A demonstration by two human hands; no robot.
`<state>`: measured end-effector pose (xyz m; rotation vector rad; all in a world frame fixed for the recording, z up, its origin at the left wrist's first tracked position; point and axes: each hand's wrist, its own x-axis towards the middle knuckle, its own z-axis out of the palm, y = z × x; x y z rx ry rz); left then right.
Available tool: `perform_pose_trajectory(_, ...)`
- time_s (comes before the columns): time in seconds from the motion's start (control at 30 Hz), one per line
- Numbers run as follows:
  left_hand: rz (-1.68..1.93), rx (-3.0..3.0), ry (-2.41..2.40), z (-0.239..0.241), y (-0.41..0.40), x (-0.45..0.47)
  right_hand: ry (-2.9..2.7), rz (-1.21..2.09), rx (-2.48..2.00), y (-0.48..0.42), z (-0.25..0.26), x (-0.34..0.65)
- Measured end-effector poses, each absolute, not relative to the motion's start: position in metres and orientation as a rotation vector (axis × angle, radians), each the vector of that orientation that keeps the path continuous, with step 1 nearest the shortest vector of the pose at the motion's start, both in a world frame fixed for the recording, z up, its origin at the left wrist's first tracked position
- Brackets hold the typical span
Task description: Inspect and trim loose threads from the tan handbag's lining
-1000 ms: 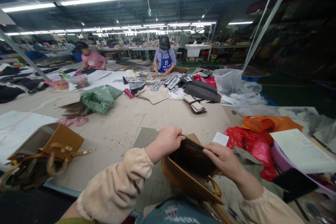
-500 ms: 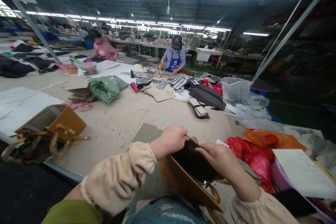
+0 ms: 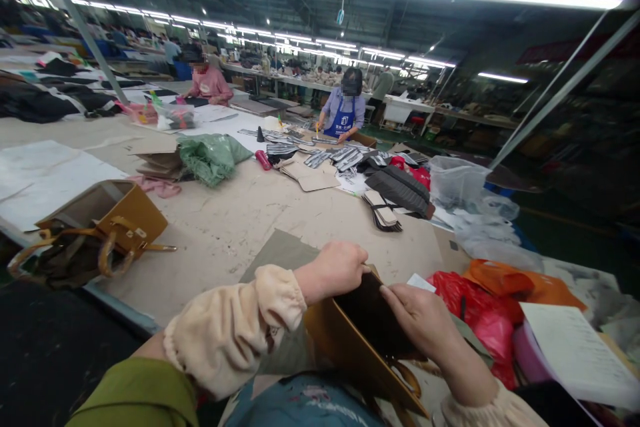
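A mustard-brown handbag (image 3: 345,347) stands tilted in front of me, its dark inside facing up. My left hand (image 3: 336,270) pinches the far end of its top edge. On the same far edge, a little to the right, my right hand (image 3: 417,313) grips with the thumb on the near side and the fingers hidden behind. One bag handle shows low at the near right. Under the bag lies a grey-green sheet (image 3: 280,253). A second mustard handbag (image 3: 133,217) rests on its side at the table's left edge, handles toward me.
A green sack (image 3: 213,159), beige panels (image 3: 310,173) and a bundle of strapped pieces (image 3: 383,210) lie across the table (image 3: 215,227). Red plastic bags (image 3: 493,320), an orange bag (image 3: 530,280) and a paper sheet (image 3: 583,347) crowd the right. Across the table a co-worker (image 3: 345,110) handles striped strips.
The camera view has tilted and shifted slightly. Both hands stay on the handbag's top edge, with the right hand's grip shifted a little and the bag's handle less visible.
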<state>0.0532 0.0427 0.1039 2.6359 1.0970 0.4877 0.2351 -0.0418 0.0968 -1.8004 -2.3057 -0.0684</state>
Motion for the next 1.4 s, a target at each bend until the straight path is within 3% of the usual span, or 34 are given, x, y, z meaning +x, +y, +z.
perform_pose_trajectory(0.17,0.524,2.631,1.085,0.102,0.044,0.050,-2.347,0.169,-1.787,-0.038,0.106,0.229)
perform_pose_trajectory(0.43,0.704,2.562,1.016,0.101,0.041,0.033,-2.427,-0.240,-1.932,-0.016,0.108,0.212)
perform_pose_trajectory(0.57,0.887,2.402,0.996,0.106,0.017,0.012,-2.352,-0.274,-1.978,-0.014,0.107,0.214)
perform_pose_trajectory(0.8,0.688,2.043,1.080,0.078,-0.012,0.027,-2.303,-0.331,-2.042,-0.013,0.103,0.214)
perform_pose_trajectory(1.07,0.732,1.917,0.861,0.081,0.058,0.019,-2.249,-0.267,-2.122,-0.012,0.111,0.228)
perform_pose_trajectory(1.23,0.382,2.270,0.705,0.118,0.094,0.007,-2.221,-0.181,-2.123,-0.010,0.111,0.222)
perform_pose_trajectory(1.4,0.417,2.618,0.702,0.122,0.073,0.031,-2.172,-0.137,-2.127,-0.017,0.099,0.218)
